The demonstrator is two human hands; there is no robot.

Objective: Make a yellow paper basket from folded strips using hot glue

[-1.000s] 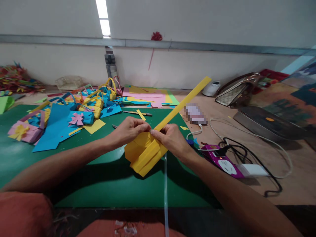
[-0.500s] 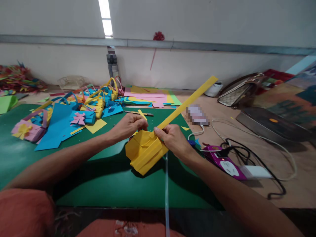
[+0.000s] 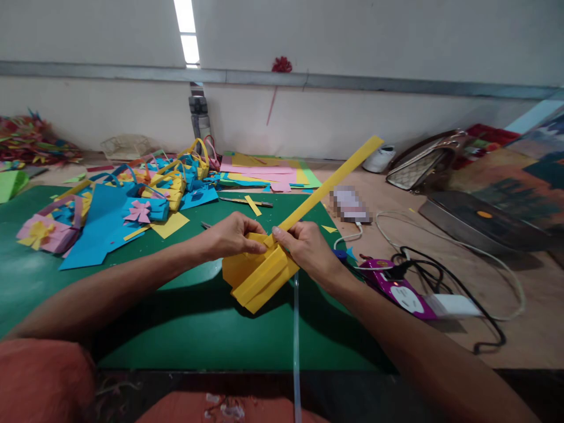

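Note:
Over the green mat (image 3: 198,335) I hold a folded yellow paper basket (image 3: 264,279), tilted, with its open side up. A long yellow paper strip (image 3: 330,183) rises from its edge toward the upper right. My right hand (image 3: 308,247) pinches the strip's lower end against the basket's right edge, thumb on top. My left hand (image 3: 235,238) is at the basket's back edge, thumb and fingers pressed on the paper near the foot of the strip. Its fingertips are partly hidden inside the basket.
Finished paper baskets (image 3: 176,182) and blue sheets (image 3: 94,226) lie at the left. A cutter knife (image 3: 264,204) rests behind my hands, with stacked coloured paper (image 3: 264,170) beyond. On the right are a phone (image 3: 351,205), a purple power strip (image 3: 396,288) with cables, and a black case (image 3: 480,220).
My left hand has moved right and down onto the basket, its thumb now at the strip's foot. My right hand keeps its pinch, and the basket has barely shifted.

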